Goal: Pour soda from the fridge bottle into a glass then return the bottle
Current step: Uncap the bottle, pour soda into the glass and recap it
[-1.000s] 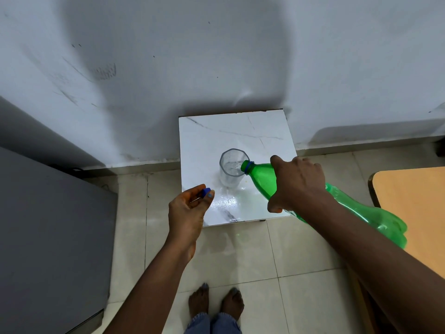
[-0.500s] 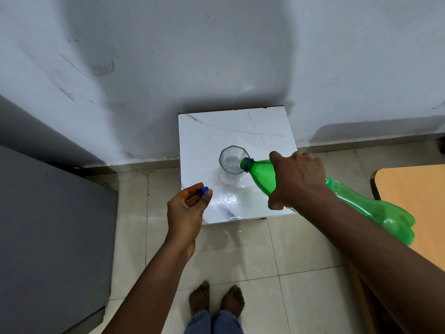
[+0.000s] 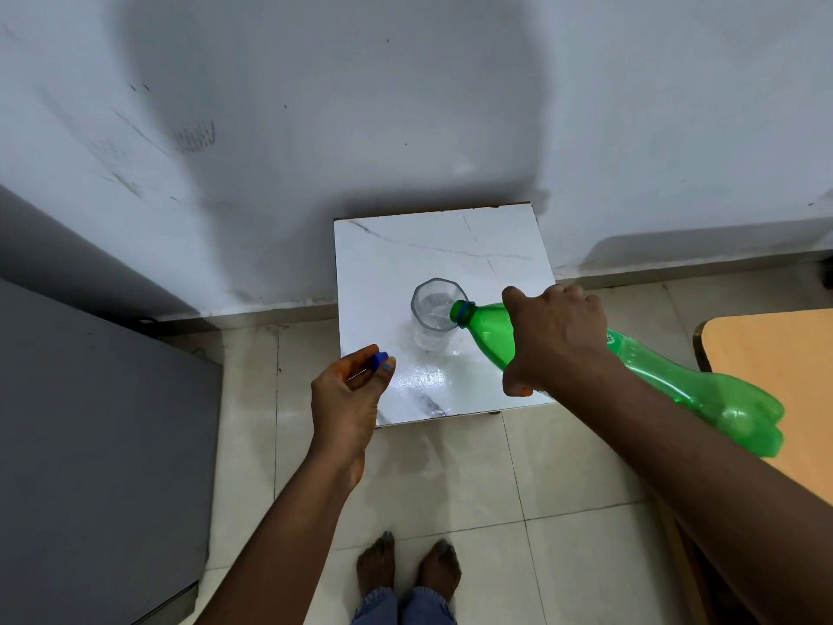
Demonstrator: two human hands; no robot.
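From my screen, the right hand was wrapped around the upper shoulder of the green bottle, fingers closed over the top and thumb underneath. The bottle lay tilted, almost level, with its open mouth at the right side of the rim of the glass and its base sticking out to the near right, over the corner of the orange table. The left hand was closed on the blue cap, pinching it between thumb and fingertips just off the near-left edge of the white marble stool.

The bottle was translucent green plastic with a blue ring at its neck, and a label showed partly behind the wrist. The glass was clear, with a faceted rim, and stood near the middle of the stool; I could see some clear liquid in it, though not how full it was. The stool top shone wet near the glass.

Compared with the picture half a second before, the bottle's base had dropped slightly lower and its mouth sat at the same side of the rim. The left hand had barely moved with the cap.
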